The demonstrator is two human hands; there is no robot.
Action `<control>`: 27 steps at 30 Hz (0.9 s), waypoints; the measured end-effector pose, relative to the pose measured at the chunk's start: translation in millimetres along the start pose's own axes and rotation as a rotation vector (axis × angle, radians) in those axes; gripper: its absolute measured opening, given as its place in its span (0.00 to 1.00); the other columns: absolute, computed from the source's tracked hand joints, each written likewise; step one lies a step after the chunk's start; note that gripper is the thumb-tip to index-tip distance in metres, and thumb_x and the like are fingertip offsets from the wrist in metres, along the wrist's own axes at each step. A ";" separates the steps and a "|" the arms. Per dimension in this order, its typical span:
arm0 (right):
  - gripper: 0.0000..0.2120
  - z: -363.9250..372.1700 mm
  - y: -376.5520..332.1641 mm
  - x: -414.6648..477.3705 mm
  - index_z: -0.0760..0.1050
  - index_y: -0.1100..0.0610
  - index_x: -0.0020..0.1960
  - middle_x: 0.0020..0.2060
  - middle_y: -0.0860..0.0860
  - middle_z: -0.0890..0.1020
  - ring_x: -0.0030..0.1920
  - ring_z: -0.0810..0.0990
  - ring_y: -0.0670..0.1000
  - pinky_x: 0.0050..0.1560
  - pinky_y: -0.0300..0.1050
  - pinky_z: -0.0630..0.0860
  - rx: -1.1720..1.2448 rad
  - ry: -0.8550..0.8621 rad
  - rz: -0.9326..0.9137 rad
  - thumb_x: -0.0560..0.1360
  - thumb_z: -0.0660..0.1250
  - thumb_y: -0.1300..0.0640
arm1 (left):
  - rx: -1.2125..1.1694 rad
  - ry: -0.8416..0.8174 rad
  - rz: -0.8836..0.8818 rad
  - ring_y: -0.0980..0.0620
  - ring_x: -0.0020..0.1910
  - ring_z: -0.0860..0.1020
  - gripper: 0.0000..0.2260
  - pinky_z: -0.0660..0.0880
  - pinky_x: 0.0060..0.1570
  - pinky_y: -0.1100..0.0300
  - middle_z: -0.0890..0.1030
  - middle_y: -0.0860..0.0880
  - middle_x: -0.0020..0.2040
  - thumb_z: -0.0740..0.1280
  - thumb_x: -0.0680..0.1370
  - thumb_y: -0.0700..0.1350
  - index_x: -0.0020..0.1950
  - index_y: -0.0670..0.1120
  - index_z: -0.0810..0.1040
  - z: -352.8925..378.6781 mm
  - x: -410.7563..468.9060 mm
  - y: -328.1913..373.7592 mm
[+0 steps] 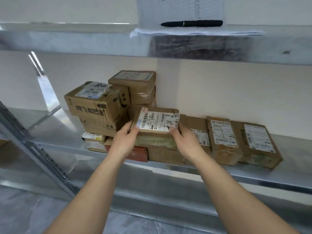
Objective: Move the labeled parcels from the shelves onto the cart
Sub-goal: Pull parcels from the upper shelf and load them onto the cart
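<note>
A small brown parcel with a white barcode label and black handwriting sits on top of a short stack at the middle of the metal shelf. My left hand grips its left end, thumb on the label's corner. My right hand grips its right end, thumb on the label's other corner. Under it lie a tape-wrapped parcel, a reddish packet and a flat brown box. The cart is out of view.
Left of my hands stands a stack of brown boxes, with another stack behind it. Three labeled parcels lie in a row to the right. On the shelf above rest papers and a black pen. A shelf upright slants at left.
</note>
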State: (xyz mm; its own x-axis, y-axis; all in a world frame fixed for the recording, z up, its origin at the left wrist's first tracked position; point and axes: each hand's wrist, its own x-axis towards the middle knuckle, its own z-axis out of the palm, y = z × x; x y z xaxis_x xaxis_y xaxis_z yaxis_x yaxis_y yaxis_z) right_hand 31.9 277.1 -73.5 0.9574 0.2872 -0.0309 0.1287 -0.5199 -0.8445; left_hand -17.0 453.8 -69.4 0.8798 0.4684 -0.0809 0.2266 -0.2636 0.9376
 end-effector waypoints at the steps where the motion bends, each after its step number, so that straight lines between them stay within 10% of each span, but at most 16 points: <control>1: 0.18 0.8 0.3 -4.2 0.67 0.53 0.69 0.64 0.50 0.76 0.63 0.74 0.52 0.57 0.43 0.69 0.021 0.004 -0.011 0.82 0.54 0.49 | -0.007 -0.017 0.024 0.52 0.60 0.74 0.17 0.71 0.63 0.50 0.76 0.55 0.59 0.60 0.80 0.50 0.69 0.57 0.70 -2.2 -3.2 -1.6; 10: 0.19 -19.7 0.6 -72.0 0.63 0.36 0.61 0.52 0.28 0.73 0.53 0.70 0.26 0.50 0.23 0.65 0.147 0.126 -0.103 0.78 0.65 0.53 | -0.021 -0.227 0.326 0.65 0.62 0.71 0.20 0.67 0.62 0.63 0.72 0.70 0.59 0.65 0.78 0.49 0.67 0.64 0.66 -1.7 -40.8 -9.9; 27: 0.23 -99.4 70.2 -194.5 0.63 0.28 0.60 0.60 0.33 0.75 0.62 0.72 0.37 0.63 0.41 0.70 0.139 0.425 0.028 0.75 0.68 0.51 | 0.018 -0.553 0.491 0.60 0.64 0.72 0.27 0.68 0.66 0.56 0.74 0.62 0.64 0.70 0.73 0.51 0.70 0.62 0.65 102.6 -110.1 2.7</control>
State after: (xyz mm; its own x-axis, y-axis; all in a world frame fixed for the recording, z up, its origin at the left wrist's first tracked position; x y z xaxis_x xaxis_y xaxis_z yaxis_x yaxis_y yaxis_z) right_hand -119.6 104.8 -73.6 0.9850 -0.0966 0.1430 0.0930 -0.4010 -0.9114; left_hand -70.3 315.0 -92.7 0.9626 -0.1988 0.1840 -0.2450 -0.3495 0.9044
